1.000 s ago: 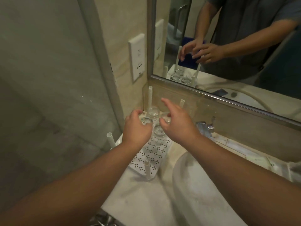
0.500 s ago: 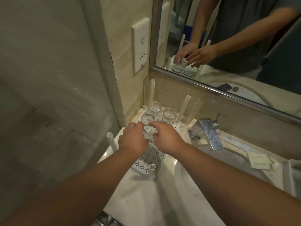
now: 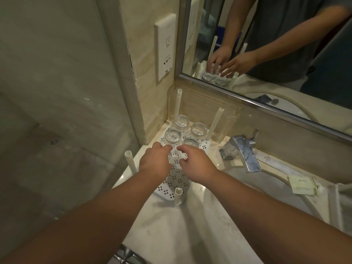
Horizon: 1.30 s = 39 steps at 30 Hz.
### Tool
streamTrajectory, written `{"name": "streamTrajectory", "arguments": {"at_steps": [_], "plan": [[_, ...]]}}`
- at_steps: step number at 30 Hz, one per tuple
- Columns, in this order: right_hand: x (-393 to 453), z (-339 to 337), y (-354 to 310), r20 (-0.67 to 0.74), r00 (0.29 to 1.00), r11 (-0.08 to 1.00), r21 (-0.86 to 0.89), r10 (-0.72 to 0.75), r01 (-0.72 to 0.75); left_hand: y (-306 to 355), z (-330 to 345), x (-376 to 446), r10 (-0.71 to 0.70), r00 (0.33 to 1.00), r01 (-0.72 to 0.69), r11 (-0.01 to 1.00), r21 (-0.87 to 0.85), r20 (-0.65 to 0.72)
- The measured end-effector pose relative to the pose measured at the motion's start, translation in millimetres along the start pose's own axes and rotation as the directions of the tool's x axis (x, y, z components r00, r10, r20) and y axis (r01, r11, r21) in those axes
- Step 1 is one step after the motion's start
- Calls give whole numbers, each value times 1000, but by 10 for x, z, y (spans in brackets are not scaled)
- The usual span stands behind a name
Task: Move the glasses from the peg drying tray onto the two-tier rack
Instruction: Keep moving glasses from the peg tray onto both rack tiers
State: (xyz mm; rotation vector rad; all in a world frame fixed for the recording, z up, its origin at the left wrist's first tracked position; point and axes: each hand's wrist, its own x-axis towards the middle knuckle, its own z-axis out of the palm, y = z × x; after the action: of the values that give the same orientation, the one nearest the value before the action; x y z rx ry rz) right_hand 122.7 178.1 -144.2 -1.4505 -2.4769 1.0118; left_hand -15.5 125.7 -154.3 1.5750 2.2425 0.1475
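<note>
A white perforated tray [image 3: 174,184] with four upright posts stands in the counter corner under the mirror. Several clear glasses stand upside down on its far half, among them one at the back [image 3: 182,121], one beside it [image 3: 199,129] and one nearer [image 3: 172,136]. My left hand [image 3: 154,161] curls round a further glass [image 3: 170,158] at the tray's middle; most of that glass is hidden. My right hand [image 3: 197,165] is just right of it, its fingers bent loosely toward that glass with nothing held between them.
A chrome tap [image 3: 242,149] and the basin [image 3: 247,187] lie right of the tray. Paper sachets [image 3: 302,185] rest on the basin's far rim. A glass shower panel [image 3: 57,111] closes the left side. The mirror [image 3: 285,54] and wall socket [image 3: 165,46] are behind.
Both hands have come back from the far glasses and down to the tray's middle. My left hand has closed round a glass there. In the last half second little has moved.
</note>
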Motion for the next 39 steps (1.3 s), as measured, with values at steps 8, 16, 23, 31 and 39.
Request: {"name": "streamTrajectory", "arguments": {"at_steps": [8,16,23,31,39], "plan": [[-124,-58,10,-45,986,961,235,158,-144,101,-300,-124,77,992,-72,996,50,-102],[-323,-64,-90,31,926,726,612,376,-315,284,-671,-298,127,972,-133,991,-19,-199],[-469,-78,-199,474,848,-252,873,236,-418,388,-965,-454,161,956,-207,962,-176,-245],[-531,-132,-461,381,925,-624,722,-1,-298,434,-1114,-578,198,932,-286,916,-281,-304],[-579,-407,-581,338,928,-509,833,154,-219,390,-1076,-654,207,920,-339,846,-411,-333]]}}
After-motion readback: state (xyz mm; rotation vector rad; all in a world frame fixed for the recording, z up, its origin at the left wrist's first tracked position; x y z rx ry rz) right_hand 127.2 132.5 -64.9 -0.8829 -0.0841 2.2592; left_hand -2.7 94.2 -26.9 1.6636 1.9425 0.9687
